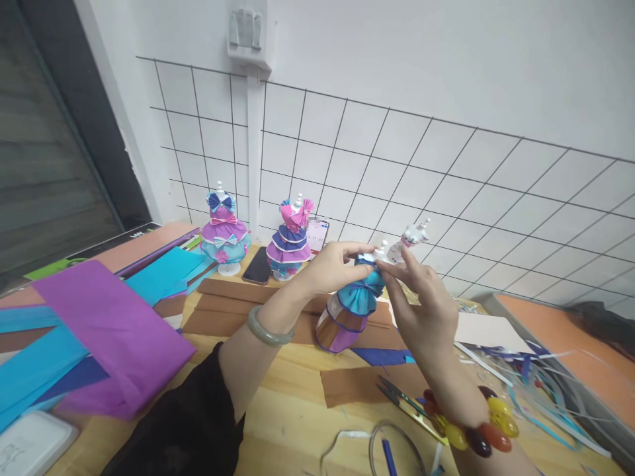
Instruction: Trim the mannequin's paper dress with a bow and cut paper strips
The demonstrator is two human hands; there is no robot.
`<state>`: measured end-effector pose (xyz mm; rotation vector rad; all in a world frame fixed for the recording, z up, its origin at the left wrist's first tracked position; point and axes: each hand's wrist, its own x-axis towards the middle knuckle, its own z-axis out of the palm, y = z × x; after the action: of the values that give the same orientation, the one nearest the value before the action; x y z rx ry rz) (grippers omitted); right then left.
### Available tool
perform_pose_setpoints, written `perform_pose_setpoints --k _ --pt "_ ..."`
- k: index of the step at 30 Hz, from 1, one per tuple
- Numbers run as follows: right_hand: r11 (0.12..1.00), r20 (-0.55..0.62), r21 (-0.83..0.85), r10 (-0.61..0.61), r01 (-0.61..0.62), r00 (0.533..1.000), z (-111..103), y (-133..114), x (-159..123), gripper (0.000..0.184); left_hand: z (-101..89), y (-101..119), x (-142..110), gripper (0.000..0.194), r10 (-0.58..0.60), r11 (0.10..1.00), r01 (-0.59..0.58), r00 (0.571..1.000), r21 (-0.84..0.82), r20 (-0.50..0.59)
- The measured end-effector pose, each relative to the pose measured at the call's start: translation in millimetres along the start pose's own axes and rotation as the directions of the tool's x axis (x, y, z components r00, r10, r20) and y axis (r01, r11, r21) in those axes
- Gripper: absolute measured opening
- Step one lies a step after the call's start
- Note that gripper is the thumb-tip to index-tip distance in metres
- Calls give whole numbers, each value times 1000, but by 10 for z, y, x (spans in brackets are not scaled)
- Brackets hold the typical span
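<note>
A small dress form (358, 297) in a blue ruffled dress with a brown, white and purple skirt leans between my hands. My left hand (337, 266) grips its upper left side, thumb and fingers around the bodice. On the other side, my right hand (424, 291) pinches at the top edge of the bodice with thumb and forefinger. Whether a small piece is between those fingertips is hidden. The white neck knob (381, 248) of the form shows between the hands. Just behind my right fingers stands a white patterned dress form (415, 233).
Two dressed forms, one with a navy bow (225, 231) and one with a pink bow (289, 241), stand behind, near a phone (258, 266). Purple paper (109, 330) and blue sheets lie left. Scissors (404, 400) rest on brown paper; scraps (540, 377) are at right. A wire grid (367, 155) lines the wall.
</note>
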<state>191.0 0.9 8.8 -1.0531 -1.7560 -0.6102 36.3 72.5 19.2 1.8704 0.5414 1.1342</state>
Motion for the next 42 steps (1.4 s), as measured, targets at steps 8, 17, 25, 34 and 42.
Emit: perform_pose_setpoints --k 8,17,25,34,42 --pt "991 -30 96 93 -90 995 -34 -37 -39 55 9 2 -11 42 -12 1000 12 1000 -14 11" --pt "955 63 -190 -220 228 974 -3 68 -64 61 19 -4 6 39 -3 1000 3 1000 -2 -22" --pt "955 38 224 190 -194 981 -35 -24 -18 43 12 50 5 39 -26 999 25 1000 -39 -16" --pt "725 264 332 542 -603 797 -393 429 -535 35 9 96 1 45 -96 985 98 995 -142 23" --pt "754 359 -387 653 -530 667 -1131 1748 -1331 35 7 90 -1 57 -80 993 81 997 -90 7"
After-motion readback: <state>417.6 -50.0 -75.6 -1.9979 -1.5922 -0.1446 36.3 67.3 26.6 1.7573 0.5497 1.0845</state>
